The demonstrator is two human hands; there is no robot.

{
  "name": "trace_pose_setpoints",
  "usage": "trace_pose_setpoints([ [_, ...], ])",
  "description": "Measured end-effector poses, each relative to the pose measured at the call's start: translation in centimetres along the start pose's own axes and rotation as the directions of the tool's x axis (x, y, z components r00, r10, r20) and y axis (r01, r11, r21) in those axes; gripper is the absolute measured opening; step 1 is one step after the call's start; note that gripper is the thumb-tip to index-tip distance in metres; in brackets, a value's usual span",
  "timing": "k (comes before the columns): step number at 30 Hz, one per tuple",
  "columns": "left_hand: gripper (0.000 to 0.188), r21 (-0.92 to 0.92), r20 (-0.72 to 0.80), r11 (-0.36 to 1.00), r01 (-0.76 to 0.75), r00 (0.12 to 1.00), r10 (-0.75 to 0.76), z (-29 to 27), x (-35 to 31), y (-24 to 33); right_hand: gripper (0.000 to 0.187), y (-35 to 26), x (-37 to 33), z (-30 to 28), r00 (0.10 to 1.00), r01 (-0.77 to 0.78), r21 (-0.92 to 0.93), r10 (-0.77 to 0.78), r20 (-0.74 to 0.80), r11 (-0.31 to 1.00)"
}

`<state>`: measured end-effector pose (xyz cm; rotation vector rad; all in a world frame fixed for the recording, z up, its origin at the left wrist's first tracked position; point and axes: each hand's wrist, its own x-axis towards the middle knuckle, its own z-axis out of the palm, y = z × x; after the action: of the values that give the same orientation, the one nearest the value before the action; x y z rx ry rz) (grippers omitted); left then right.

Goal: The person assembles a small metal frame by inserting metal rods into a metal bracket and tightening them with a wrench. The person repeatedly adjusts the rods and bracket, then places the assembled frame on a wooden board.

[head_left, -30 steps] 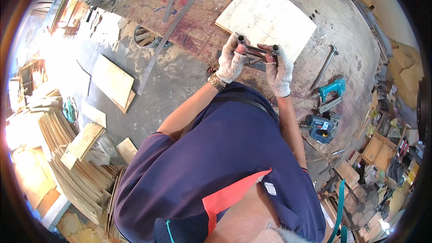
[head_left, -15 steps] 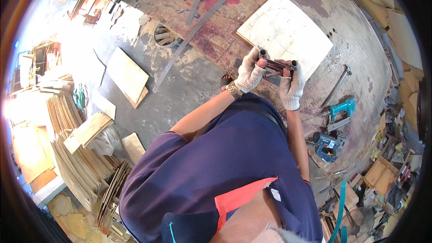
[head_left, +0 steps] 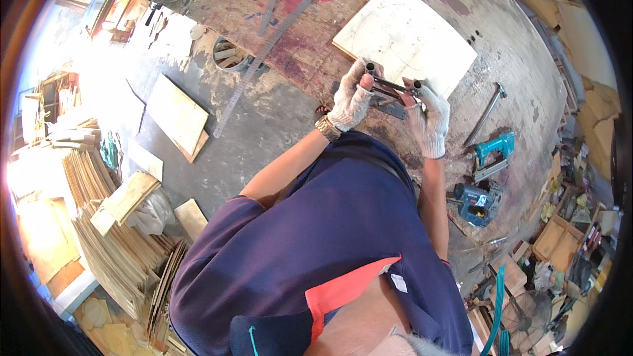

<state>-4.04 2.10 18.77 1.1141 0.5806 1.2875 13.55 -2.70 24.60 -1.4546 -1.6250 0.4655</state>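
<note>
A small dark metal frame with round tube ends (head_left: 390, 84) is held up between my two gloved hands, over the near edge of the workbench. My left hand (head_left: 351, 100), with a watch at the wrist, is closed round its left end, the thumb on top beside one tube opening. At the other end my right hand (head_left: 430, 120) grips it with bent fingers, partly hidden by the frame and glove. Just beyond lies a pale square board (head_left: 409, 33) with a faint curved line drawn on it. What kind of tool the frame is, I cannot make out.
On the workbench (head_left: 521, 59), a hammer (head_left: 485, 115), a teal power tool (head_left: 494, 149) and a dark blue jigsaw (head_left: 476, 204) lie to the right. A long metal ruler (head_left: 264, 53) crosses its left edge. Stacked wood sheets (head_left: 105, 224) fill the left; scrap (head_left: 560, 250) crowds the lower right.
The right hand's hold on the frame has shifted, its fingers lying lower and looser around the end. The whole scene has slid slightly left in view.
</note>
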Motion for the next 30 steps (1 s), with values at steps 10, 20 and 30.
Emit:
trace_pose_setpoints([
  [10, 0.051, 0.127, 0.022, 0.992, 0.008, 1.000, -0.011, -0.3, 0.1, 0.7, 0.025, 0.6, 0.6, -1.1, 0.994, -0.032, 0.083, 0.023, 0.109, 0.996],
  [20, 0.050, 0.158, -0.041, 0.975, 0.154, 0.988, -0.149, 0.3, 0.4, 2.3, 0.032, -0.3, 2.0, -2.6, 0.915, -0.245, 0.099, 0.196, 0.353, 0.964],
  [30, 0.044, 0.095, -0.008, 0.988, 0.119, 0.993, -0.119, 0.2, 0.8, 2.5, 0.021, -0.2, 1.0, -1.7, 0.977, -0.104, 0.047, 0.093, 0.194, 0.993],
])
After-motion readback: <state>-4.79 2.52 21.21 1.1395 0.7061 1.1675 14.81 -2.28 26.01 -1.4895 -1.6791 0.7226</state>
